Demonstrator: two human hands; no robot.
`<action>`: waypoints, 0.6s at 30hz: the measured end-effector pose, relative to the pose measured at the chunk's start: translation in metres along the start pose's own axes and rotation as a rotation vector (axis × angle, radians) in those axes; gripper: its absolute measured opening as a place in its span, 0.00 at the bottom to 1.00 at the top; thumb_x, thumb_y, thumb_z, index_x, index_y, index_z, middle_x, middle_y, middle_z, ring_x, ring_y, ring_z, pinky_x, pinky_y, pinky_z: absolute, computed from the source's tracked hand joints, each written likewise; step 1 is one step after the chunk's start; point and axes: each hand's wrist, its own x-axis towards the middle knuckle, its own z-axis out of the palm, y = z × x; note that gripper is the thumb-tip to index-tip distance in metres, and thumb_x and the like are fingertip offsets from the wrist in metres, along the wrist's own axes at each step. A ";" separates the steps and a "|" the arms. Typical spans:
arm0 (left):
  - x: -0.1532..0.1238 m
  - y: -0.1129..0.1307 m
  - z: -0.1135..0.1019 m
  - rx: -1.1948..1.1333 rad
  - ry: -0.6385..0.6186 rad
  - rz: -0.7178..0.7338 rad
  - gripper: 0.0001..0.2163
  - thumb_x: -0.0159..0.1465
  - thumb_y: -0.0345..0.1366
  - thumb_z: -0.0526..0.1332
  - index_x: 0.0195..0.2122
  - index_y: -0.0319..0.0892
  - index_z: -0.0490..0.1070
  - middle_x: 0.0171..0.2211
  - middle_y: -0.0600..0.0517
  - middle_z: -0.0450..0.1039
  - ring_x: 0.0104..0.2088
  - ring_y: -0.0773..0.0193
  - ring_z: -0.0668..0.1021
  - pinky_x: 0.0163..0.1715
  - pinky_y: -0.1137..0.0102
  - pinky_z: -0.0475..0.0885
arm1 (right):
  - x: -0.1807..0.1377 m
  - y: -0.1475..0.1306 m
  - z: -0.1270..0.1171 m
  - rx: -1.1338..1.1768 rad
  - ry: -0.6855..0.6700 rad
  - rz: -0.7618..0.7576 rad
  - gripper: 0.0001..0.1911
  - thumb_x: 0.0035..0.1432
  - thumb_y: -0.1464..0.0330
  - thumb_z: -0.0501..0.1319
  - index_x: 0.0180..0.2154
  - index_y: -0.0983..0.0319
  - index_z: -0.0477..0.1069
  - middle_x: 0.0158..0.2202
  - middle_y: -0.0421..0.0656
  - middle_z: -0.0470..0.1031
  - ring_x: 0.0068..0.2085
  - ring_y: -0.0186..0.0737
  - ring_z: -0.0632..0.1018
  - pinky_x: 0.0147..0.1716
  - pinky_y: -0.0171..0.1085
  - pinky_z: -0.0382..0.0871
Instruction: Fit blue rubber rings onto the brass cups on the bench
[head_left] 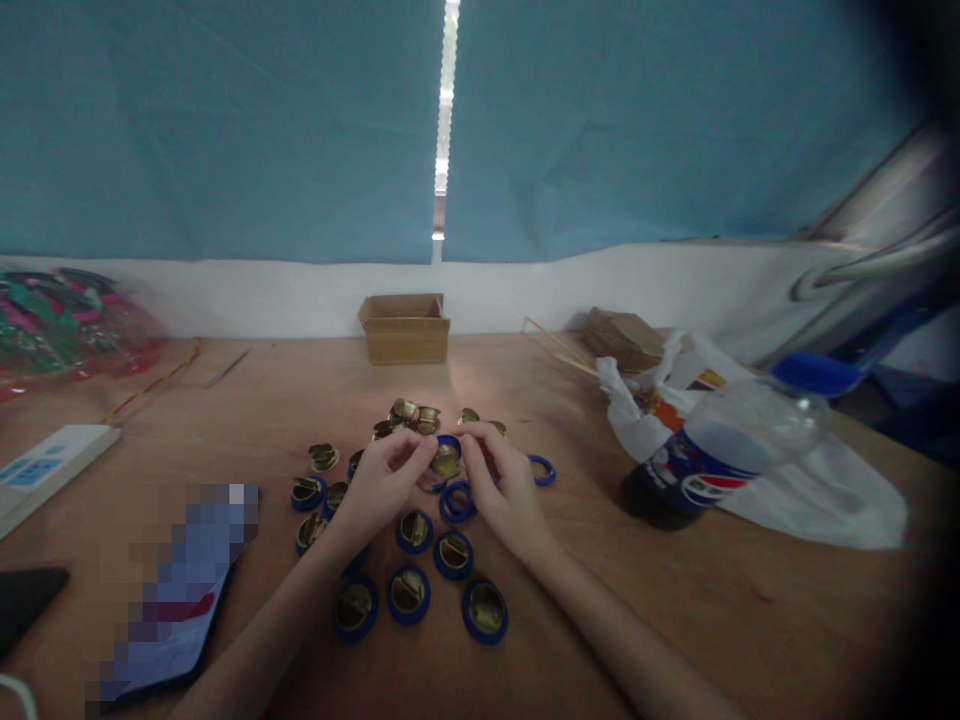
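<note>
My left hand (388,478) and my right hand (507,482) meet over the middle of the table. Thumbs and fingers of both pinch a round brass-coloured piece with a blue ring (447,458); whether the ring is fully seated around it I cannot tell. Just below the fingers lie loose blue rings (457,502), and another blue ring (542,470) is to the right. Several brass-coloured discs set in blue rings, such as this blue-rimmed disc (409,594), lie nearer to me. Behind my hands is a pile of bare brass-coloured pieces (406,411).
An open cardboard box (407,338) stands at the back. On the right, a Pepsi bottle (720,465) leans by a white plastic bag (832,505). To the left are a phone (176,600), a white box (49,470) and a clear bag of coloured items (64,320).
</note>
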 end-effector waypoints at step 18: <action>-0.003 0.006 0.000 0.159 -0.031 0.067 0.12 0.66 0.40 0.52 0.28 0.40 0.66 0.26 0.54 0.68 0.30 0.65 0.73 0.31 0.73 0.68 | 0.000 0.002 -0.005 -0.269 -0.146 -0.038 0.11 0.62 0.63 0.55 0.45 0.61 0.62 0.23 0.38 0.71 0.23 0.36 0.72 0.23 0.33 0.60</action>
